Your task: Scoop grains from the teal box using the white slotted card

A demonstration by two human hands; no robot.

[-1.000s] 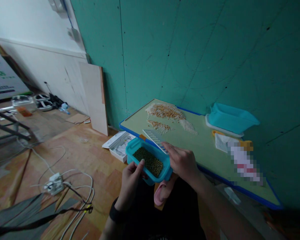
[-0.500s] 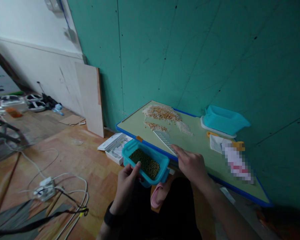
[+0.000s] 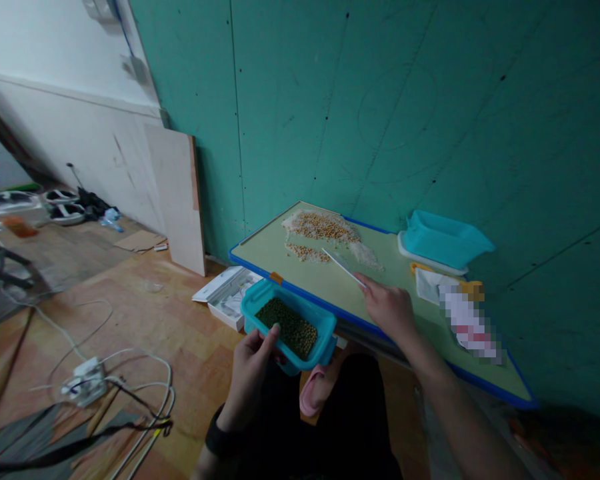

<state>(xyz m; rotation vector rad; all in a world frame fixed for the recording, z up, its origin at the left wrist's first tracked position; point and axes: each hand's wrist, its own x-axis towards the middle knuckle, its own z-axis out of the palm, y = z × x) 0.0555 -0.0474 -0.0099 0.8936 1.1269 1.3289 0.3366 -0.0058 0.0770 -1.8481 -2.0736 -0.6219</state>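
A: What is the left hand (image 3: 253, 370) doing?
B: It grasps the near side of a blue container (image 3: 325, 332), thumb hooked over the rim. A black band (image 3: 219, 433) sits on that wrist.
A: And the right hand (image 3: 391, 311)?
B: Closed around the near end of a thin white tool (image 3: 345, 268), seen edge-on. Its far tip is beside a small pile of tan beans (image 3: 305, 253); I can't tell if it touches them.
A: Where is the container, exactly?
B: Above the person's lap, just in front of the table (image 3: 400, 280), with small green beans (image 3: 279, 317) inside and paler ones at the right end.
A: What else is on the table?
B: Behind the small pile, a larger mixed heap (image 3: 325, 227) of tan beans and pale grains, with a pale patch trailing right. Further right, 1 more blue tub (image 3: 445, 237) rests on something white, and nearer than that lie a white cloth (image 3: 427, 285) and a blurred-out item (image 3: 467, 327).
A: Beyond that?
B: On the floor left of the container, an open white box (image 3: 225, 319); further left, a white power strip (image 3: 86, 381) with cables. A pale board (image 3: 177, 200) leans against the green wall (image 3: 290, 80).
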